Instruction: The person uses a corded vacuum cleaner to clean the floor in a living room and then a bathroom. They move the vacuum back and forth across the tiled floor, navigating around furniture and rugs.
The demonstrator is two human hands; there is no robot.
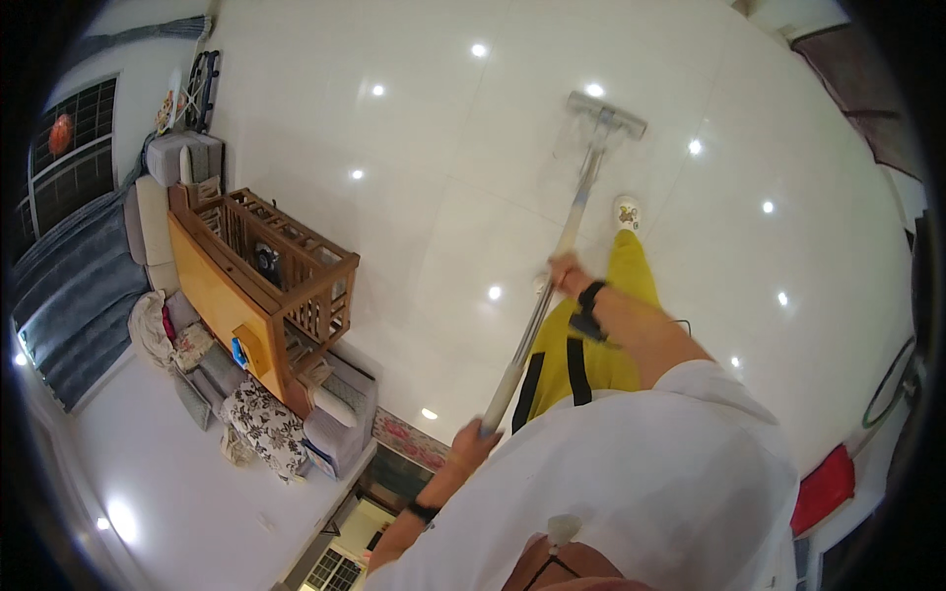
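A flat-headed mop (532,330) with a long silver and beige pole slants across the view. Its grey rectangular head (607,115) rests on the pale tiled floor (434,128), slightly blurred. My left hand (474,445), with a dark band at the wrist, is wrapped round the top end of the pole. Further down, my right hand (566,274) grips the pole's middle and also has a dark wristband. Just beyond it my right foot, in a white patterned shoe (627,212), stands near the mop head.
To the left stands a wooden table with slatted sides (222,286), a blue object (239,353) on its top. A grey sofa (340,428) with cushions runs behind it. At the right are a red item (826,489), a green hose-like loop (873,409) and dark brown furniture (857,79).
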